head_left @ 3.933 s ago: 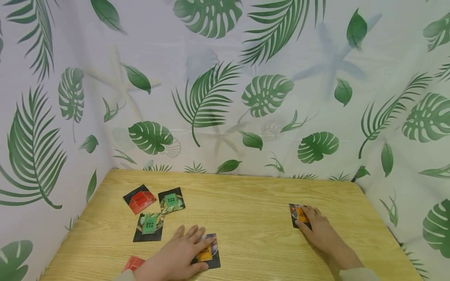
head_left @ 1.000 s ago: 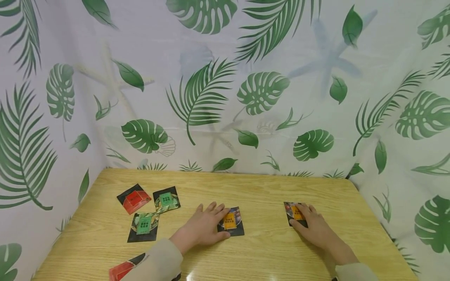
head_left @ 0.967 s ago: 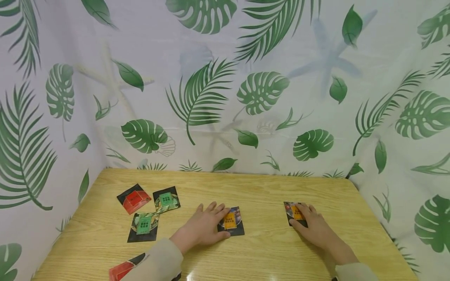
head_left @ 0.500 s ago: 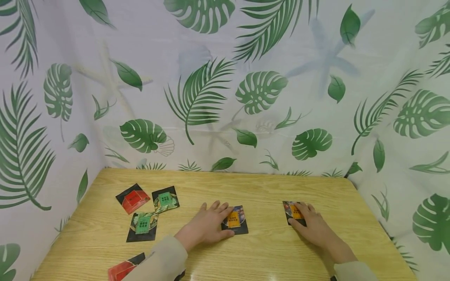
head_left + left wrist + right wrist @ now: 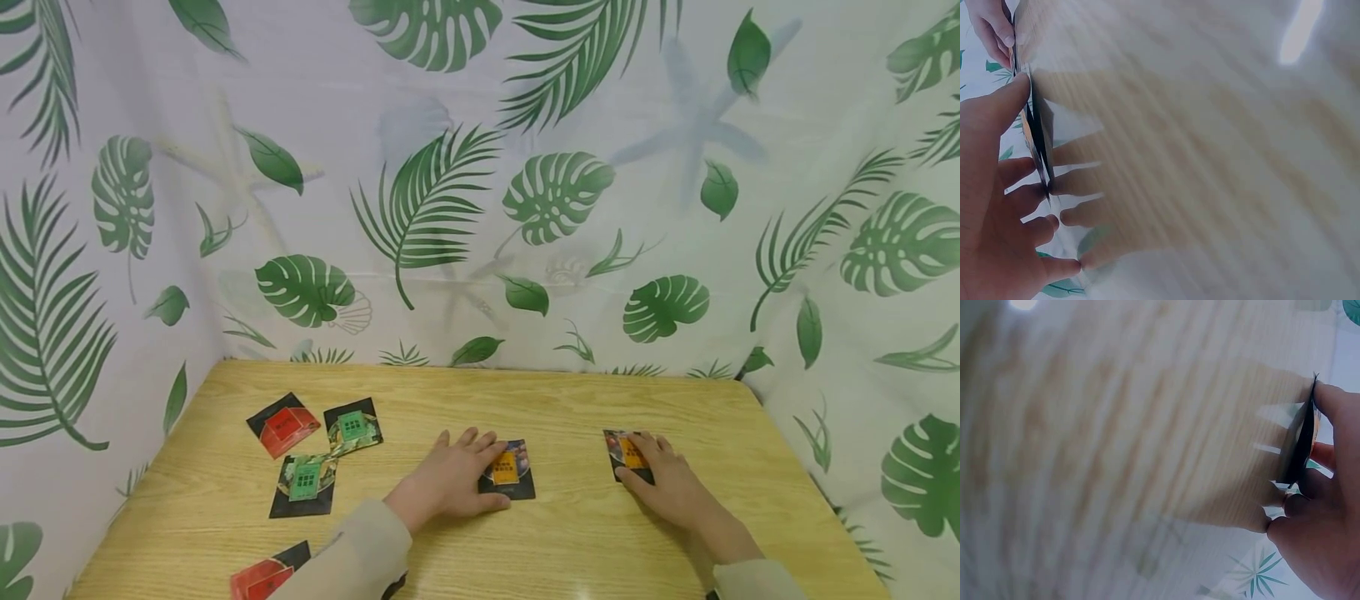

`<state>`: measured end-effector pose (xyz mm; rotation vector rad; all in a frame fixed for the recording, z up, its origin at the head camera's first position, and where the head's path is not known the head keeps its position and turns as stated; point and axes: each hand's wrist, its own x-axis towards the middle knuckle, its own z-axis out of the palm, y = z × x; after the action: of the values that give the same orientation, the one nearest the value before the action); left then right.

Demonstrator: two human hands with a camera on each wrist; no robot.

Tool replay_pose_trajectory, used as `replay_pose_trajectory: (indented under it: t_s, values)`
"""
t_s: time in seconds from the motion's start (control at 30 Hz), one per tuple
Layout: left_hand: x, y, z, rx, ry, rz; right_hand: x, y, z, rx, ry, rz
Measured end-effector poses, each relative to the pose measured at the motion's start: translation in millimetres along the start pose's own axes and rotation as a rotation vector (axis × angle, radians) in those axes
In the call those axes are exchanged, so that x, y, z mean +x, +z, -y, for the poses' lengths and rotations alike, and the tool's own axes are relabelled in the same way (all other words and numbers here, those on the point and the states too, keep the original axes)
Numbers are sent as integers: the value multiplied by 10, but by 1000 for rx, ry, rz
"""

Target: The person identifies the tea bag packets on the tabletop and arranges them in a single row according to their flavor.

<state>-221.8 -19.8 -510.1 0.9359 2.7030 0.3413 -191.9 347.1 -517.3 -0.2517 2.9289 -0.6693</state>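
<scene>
1. The left hand (image 5: 456, 477) rests open, fingers spread, on the left part of an orange-labelled packet (image 5: 522, 482) lying flat at the middle of the table.
2. The right hand (image 5: 671, 483) lies loosely open over a second orange-labelled packet (image 5: 617, 448), farther right, its thumb at the near edge and its fingers hiding the right side.
3. Both packets lie on a pale wood-grain table (image 5: 570, 533), glossy enough to mirror the fingers in the wrist views.
4. At the far left lie a red packet (image 5: 283, 425) and two green-labelled packets (image 5: 304, 483), the green ones meeting at a corner.
5. At the near left, another red packet (image 5: 262, 575) is partly covered by the left sleeve (image 5: 367, 550).
6. White cloth (image 5: 465, 100) printed with green leaves and faint starfish hangs behind the far edge and along both sides.
</scene>
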Motion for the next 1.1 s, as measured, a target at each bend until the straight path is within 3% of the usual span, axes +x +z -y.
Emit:
replay_pose_trajectory:
  t_s: [1.1]
  values:
    - [256, 28, -213, 26, -5, -13, -7, 0, -19, -1, 14, 9]
